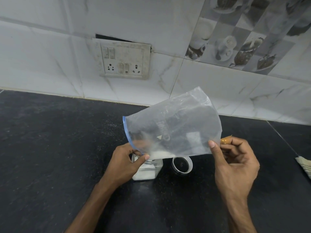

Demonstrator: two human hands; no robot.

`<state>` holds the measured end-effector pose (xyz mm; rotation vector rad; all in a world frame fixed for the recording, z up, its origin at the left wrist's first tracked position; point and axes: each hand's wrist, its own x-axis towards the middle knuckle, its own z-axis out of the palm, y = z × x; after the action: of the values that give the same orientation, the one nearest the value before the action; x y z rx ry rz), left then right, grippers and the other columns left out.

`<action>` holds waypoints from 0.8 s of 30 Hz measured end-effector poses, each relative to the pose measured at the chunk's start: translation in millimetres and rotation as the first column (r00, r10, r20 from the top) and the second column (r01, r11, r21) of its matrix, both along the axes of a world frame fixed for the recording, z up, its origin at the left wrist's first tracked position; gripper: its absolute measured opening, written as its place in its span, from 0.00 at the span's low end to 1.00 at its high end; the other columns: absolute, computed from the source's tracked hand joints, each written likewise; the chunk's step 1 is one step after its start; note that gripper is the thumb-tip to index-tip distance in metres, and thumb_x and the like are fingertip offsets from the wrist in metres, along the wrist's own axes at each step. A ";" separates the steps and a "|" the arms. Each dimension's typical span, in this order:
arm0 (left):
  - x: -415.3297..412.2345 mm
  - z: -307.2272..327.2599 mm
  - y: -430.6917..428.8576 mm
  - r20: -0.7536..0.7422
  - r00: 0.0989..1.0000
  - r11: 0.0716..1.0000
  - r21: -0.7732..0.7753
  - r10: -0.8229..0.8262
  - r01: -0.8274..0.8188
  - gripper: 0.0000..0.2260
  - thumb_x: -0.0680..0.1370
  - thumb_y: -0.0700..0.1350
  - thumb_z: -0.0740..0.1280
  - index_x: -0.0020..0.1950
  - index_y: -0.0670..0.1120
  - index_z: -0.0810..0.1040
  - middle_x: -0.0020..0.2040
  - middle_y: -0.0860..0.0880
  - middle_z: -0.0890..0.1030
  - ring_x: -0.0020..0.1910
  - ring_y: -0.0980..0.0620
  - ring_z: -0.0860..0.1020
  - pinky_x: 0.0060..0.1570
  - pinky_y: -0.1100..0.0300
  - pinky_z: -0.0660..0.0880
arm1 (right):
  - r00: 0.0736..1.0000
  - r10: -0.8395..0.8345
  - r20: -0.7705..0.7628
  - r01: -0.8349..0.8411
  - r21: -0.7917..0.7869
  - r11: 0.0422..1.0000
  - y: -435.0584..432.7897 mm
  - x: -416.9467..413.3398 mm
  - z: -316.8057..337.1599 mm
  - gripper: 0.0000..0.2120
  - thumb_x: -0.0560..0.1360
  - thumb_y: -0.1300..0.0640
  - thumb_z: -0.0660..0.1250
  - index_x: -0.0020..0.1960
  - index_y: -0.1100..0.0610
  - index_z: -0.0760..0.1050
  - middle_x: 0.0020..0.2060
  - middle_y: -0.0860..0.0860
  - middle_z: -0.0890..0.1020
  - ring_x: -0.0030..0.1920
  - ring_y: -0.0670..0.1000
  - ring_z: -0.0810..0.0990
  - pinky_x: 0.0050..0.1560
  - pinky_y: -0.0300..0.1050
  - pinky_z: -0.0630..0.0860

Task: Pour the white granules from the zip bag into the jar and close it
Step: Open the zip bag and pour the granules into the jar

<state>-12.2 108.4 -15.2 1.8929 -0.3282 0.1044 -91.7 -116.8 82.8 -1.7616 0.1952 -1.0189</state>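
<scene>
A clear zip bag with a blue zip edge is held tilted above a small clear square jar. My left hand pinches the bag's open mouth right over the jar's neck. My right hand grips the bag's lower right edge, lifting its closed end. White granules lie gathered in the bag's low corner at the mouth, and more fill the jar's bottom. The jar's lid rests upside down on the counter just right of the jar.
The black stone counter runs back to a white tiled wall with a socket panel. A folded cloth lies at the right edge. A small orange-brown object shows behind my right fingers.
</scene>
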 end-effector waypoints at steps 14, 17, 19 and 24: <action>0.2 0.3 -0.6 0.014 1.000 1.000 0.027 0.001 -0.002 0.03 0.71 0.42 0.76 0.43 0.48 0.85 0.42 0.58 0.85 0.42 0.61 0.82 0.45 0.62 0.79 | 1.000 -0.018 0.017 0.018 -0.007 1.000 -0.5 -2.6 -0.3 0.14 0.70 0.66 0.76 0.43 0.49 0.76 0.37 0.41 0.83 0.36 0.41 0.81 0.40 0.31 0.77; -0.1 0.8 -1.1 0.009 1.000 0.999 0.030 0.015 -0.015 0.03 0.71 0.43 0.77 0.43 0.46 0.85 0.41 0.58 0.85 0.41 0.61 0.82 0.45 0.60 0.79 | 1.000 -0.006 0.008 0.006 -0.014 1.000 0.0 -1.5 0.8 0.13 0.70 0.66 0.76 0.43 0.50 0.76 0.37 0.40 0.83 0.36 0.40 0.81 0.40 0.30 0.77; -0.1 0.3 -1.6 0.003 1.000 1.000 0.025 0.013 -0.013 0.03 0.71 0.42 0.77 0.43 0.46 0.85 0.42 0.58 0.85 0.42 0.61 0.82 0.45 0.61 0.79 | 1.000 -0.012 0.011 0.012 -0.015 1.000 -0.5 -0.9 1.1 0.14 0.70 0.66 0.76 0.43 0.50 0.76 0.37 0.39 0.83 0.36 0.40 0.81 0.40 0.29 0.77; -0.2 1.8 -1.2 -0.013 1.000 1.000 0.018 0.015 -0.014 0.03 0.70 0.42 0.77 0.42 0.45 0.85 0.40 0.59 0.84 0.41 0.64 0.81 0.43 0.67 0.76 | 1.000 0.001 0.007 -0.001 -0.007 1.000 -0.5 1.8 -0.4 0.14 0.70 0.66 0.76 0.43 0.50 0.77 0.37 0.40 0.83 0.36 0.41 0.81 0.39 0.30 0.76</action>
<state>-12.3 107.3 -13.4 1.9133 -0.3075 0.0990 -89.9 -117.3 82.4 -1.7644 0.1867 -1.0257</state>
